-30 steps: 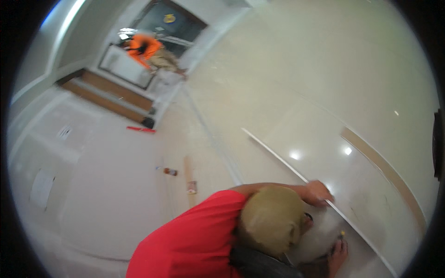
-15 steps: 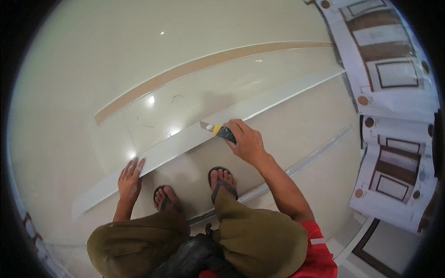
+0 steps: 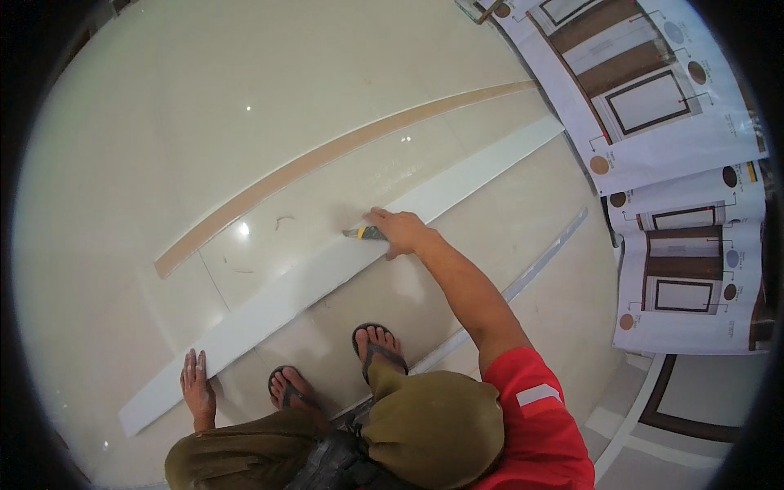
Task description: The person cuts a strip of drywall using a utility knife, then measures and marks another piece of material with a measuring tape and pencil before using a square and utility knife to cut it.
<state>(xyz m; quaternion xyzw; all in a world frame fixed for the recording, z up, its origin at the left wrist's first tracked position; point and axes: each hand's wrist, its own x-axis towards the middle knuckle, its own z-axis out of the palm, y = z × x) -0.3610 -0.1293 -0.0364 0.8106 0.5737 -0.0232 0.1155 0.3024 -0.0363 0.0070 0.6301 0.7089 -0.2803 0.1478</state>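
Observation:
A long white board (image 3: 278, 300) lies slantwise on the glossy tiled floor in front of my feet. My right hand (image 3: 403, 233) is closed round a utility knife (image 3: 372, 233) with a dark handle and a yellow collar. Its blade points left, over the board's far edge; whether the tip touches the board I cannot tell. Toward the board's left end, my left hand (image 3: 198, 390) is open, fingers stretched out and laid on the board near its close edge.
A tan strip with white edges (image 3: 269, 189) lies beyond the board. Nearer me is a thin grey-white strip (image 3: 535, 260). Large printed sheets with door pictures (image 3: 682, 273) hang along the right side. My sandalled feet (image 3: 380, 347) are just behind the board.
My left hand has slid along the board toward its left end. The right hand, still holding the knife, has come down closer to the board. The whole view has shifted and turned.

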